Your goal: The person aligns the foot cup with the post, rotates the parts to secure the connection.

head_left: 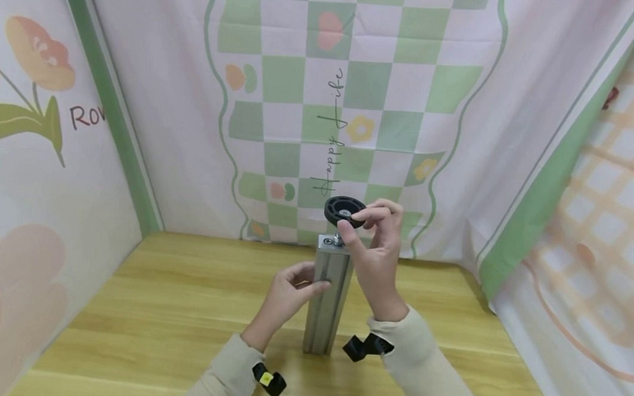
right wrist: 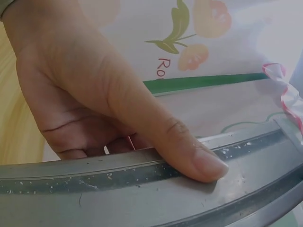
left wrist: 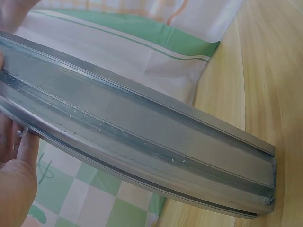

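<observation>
An aluminium profile [head_left: 327, 303] stands upright on the table, its long grooves showing close up in the left wrist view. My left hand [head_left: 290, 292] grips it below the top, thumb on the near face and fingers around the left side. The right wrist view shows this left hand [right wrist: 94, 94] with its thumb lying along a groove. Above the profile's top end sits a round black levelling foot [head_left: 329, 213], ribbed side up, with a metal stud [head_left: 339, 238] running down to the end face. My right hand [head_left: 381, 249] pinches the foot's rim between thumb and fingers.
The wood-grain table [head_left: 199, 293] spreads around the profile's base. A checkered curtain [head_left: 285, 77] hangs behind it, with a flowered curtain [head_left: 21, 188] on the left and another curtain [head_left: 589, 248] on the right. Each sleeve carries a small black wrist camera [head_left: 365, 347].
</observation>
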